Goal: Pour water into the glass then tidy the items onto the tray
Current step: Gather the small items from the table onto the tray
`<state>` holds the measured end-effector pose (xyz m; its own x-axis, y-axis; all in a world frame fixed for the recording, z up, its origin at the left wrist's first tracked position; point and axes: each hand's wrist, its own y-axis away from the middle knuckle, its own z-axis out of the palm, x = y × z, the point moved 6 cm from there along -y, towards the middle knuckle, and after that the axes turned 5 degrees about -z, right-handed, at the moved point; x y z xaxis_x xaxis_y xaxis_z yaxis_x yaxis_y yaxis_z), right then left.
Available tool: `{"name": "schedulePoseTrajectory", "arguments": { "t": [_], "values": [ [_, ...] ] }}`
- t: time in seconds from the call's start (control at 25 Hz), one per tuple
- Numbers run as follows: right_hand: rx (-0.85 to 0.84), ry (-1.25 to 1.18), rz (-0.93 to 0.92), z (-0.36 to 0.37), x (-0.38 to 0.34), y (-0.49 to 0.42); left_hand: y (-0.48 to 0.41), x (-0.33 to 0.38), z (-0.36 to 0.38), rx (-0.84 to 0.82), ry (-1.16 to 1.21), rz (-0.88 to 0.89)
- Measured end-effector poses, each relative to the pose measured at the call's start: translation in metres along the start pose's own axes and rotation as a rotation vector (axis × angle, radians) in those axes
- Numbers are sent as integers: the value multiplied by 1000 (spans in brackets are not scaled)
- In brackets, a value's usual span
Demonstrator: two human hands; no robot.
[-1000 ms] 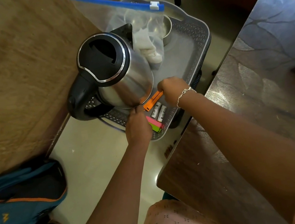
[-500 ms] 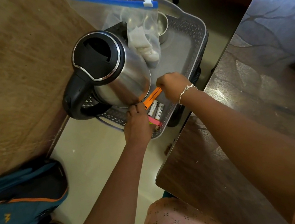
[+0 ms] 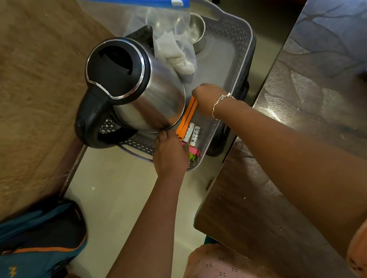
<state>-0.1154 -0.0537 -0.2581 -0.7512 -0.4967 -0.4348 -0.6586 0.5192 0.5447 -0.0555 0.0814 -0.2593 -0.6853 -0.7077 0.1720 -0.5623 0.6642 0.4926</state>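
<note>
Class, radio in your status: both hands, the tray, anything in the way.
Right hand grips orange clip. Left hand by kettle base, grip unclear. Kettle crowds tray near corner.

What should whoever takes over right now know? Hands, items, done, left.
Right hand: pinches the orange clip beside the kettle, over the tray.
Left hand: at the tray's near end by the kettle's base; grip hidden.
On the tray: kettle, zip bag, steel cup, batteries, pink and green clips.
Done: items appear gathered on the tray; water in the cup cannot be seen.
To do: probably lay the orange clip down, withdraw both hands.
</note>
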Motion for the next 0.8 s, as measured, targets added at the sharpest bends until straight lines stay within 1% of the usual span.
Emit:
{"name": "schedulePoseTrajectory", "arguments": {
  "t": [0.2, 0.28, 0.4, 0.48, 0.6, 0.72, 0.8],
  "values": [
    [14, 20, -29, -1, 0, 5, 1, -1, -3, 30, 50, 21],
    [99, -12, -26, -8, 2, 8, 3, -2, -11, 78, 116, 12],
    [306, -31, -38, -17, 10, 29, 15, 1, -20, 187, 165, 48],
    [437, -26, -71, -21, 19, 54, 24, 4, -18, 217, 123, 39],
    [595, -45, -105, -21, 36, 95, 29, 5, -10, 186, -41, -55],
    [661, -151, -47, -13, 67, 138, 35, 12, -3, 149, -154, -95],
    [696, -123, -16, -6, 83, 165, 37, 16, 0, 135, -170, -95]
  ]
}}
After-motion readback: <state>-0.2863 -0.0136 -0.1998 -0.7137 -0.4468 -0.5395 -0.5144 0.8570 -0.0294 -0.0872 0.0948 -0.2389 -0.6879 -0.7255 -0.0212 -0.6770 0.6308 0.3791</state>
